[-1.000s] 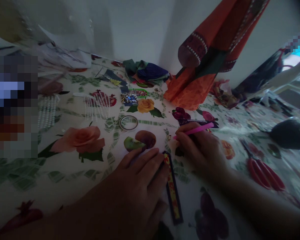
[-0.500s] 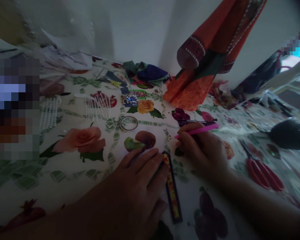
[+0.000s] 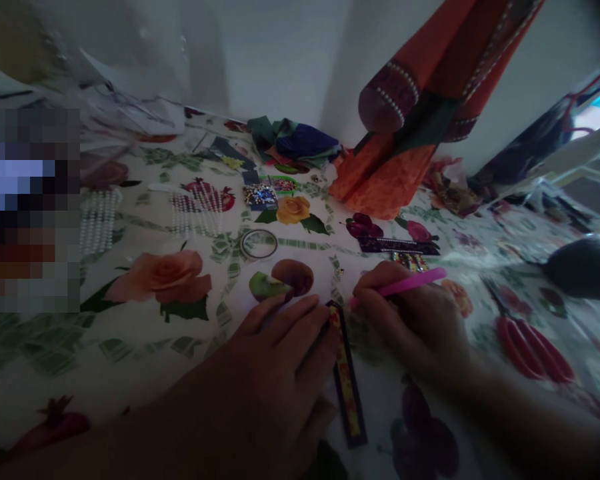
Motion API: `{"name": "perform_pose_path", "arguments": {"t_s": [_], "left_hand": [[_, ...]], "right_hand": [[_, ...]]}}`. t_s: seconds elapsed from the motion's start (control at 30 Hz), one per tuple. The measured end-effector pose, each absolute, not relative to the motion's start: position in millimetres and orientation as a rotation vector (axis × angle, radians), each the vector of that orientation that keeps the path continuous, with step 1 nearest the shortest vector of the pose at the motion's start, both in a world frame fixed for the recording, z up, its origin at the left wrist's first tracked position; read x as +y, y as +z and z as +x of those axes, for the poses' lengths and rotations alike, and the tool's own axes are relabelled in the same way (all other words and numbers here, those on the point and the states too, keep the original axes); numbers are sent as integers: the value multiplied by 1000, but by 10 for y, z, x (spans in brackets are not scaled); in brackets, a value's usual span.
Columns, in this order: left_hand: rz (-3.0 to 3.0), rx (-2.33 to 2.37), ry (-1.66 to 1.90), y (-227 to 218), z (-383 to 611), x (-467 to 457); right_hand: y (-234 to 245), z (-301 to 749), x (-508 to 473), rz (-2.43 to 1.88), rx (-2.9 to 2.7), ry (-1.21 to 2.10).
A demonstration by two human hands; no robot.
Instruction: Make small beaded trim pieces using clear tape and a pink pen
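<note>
Lower than half a second ago, my right hand has brought the pink pen-like tool away from the small shiny bits to just beside the far end of the patterned strip. Seen from my head, that strip lies on the worktop at six o'clock, dark-edged with a red and yellow middle. At one o'clock from it, my right hand pinches the tool (its tip is too dim to read). My left hand, at nine o'clock, lies palm down, fingers stretched, gripping nothing, index finger at the strip's far end. A round ring sits at eleven o'clock; red-handled scissors rest near three.
</note>
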State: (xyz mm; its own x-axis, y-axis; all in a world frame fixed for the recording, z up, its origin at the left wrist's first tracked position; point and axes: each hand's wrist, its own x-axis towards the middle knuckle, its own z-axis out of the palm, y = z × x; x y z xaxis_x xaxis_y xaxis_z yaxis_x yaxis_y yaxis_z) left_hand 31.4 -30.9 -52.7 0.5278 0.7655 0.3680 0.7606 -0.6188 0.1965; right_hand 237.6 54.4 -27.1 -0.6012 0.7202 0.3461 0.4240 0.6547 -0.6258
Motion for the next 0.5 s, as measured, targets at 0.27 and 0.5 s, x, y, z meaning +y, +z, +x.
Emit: {"name": "perform_pose_path", "arguments": {"t_s": [0.27,0.5], "left_hand": [[2746,1351,652,-503,314,-292],[2755,1340,646,-509,303,-275]], "right_hand": [[-281,2368,546,-895,-2303,664],[-279,2348,556,-913,-2311,660]]}}
